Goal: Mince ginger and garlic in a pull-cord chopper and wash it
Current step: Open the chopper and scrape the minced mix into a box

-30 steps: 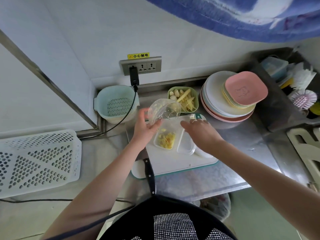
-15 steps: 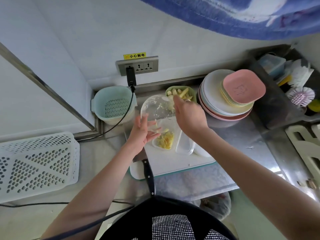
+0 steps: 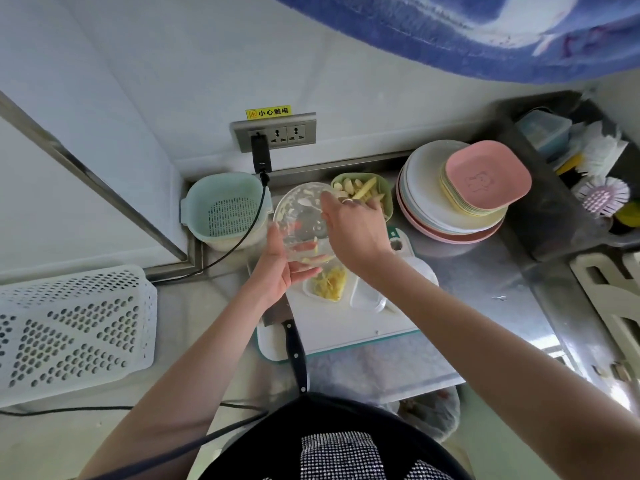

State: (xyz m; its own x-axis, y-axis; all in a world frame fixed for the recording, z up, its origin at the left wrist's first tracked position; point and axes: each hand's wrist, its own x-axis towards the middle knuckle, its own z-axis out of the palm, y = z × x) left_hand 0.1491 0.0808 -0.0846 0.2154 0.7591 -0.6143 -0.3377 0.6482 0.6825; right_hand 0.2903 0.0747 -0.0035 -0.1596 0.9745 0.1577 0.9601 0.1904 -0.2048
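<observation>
My left hand (image 3: pixel 280 268) holds the clear chopper bowl (image 3: pixel 300 220) tipped on its side above the white cutting board (image 3: pixel 346 327). A few yellow shreds cling to the bowl's lower wall. My right hand (image 3: pixel 353 226) reaches into the bowl's mouth, fingers bent inside it. Below the bowl a small clear container (image 3: pixel 329 284) on the board holds minced ginger and garlic. A second clear container (image 3: pixel 369 299) lies next to it, partly hidden by my right forearm. A green dish (image 3: pixel 381 188) of ginger strips and garlic cloves stands behind.
A knife (image 3: pixel 294 344) lies along the board's left edge, black handle toward me. A pale green colander (image 3: pixel 225 209) sits at the back left, with a cable across it. Stacked plates (image 3: pixel 460 195) stand at the right, a white perforated basket (image 3: pixel 72 334) at the left.
My right hand has gone from above the second container up into the bowl's mouth. My left hand has tipped the bowl further on its side; more mince lies in the container.
</observation>
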